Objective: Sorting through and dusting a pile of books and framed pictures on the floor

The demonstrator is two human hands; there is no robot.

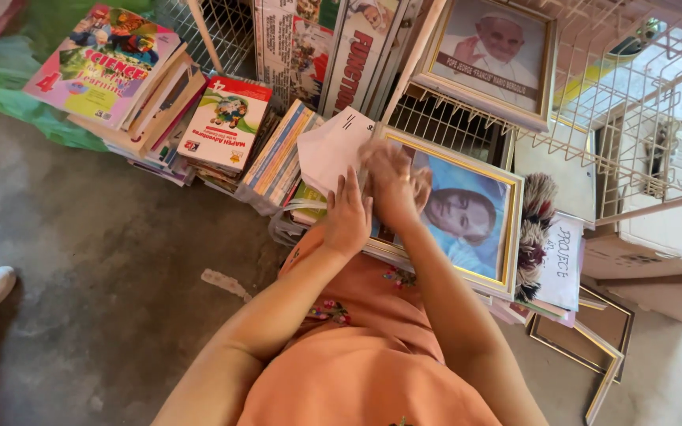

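Both bare forearms rise from the lower edge of the view toward twelve o'clock and converge just above the centre. The left hand [348, 214] lies flat, palm down, fingers together and pointing to twelve o'clock, wrist straight. The right hand [392, 183] sits just beside it at two o'clock, slightly higher, its fingers curled and blurred, so their exact grip cannot be told. The right forearm slants in from five o'clock, the left from seven o'clock.

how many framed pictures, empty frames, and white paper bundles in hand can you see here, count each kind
Framed pictures: 2
Empty frames: 1
White paper bundles, at the left hand and right hand: 1
Total: 4
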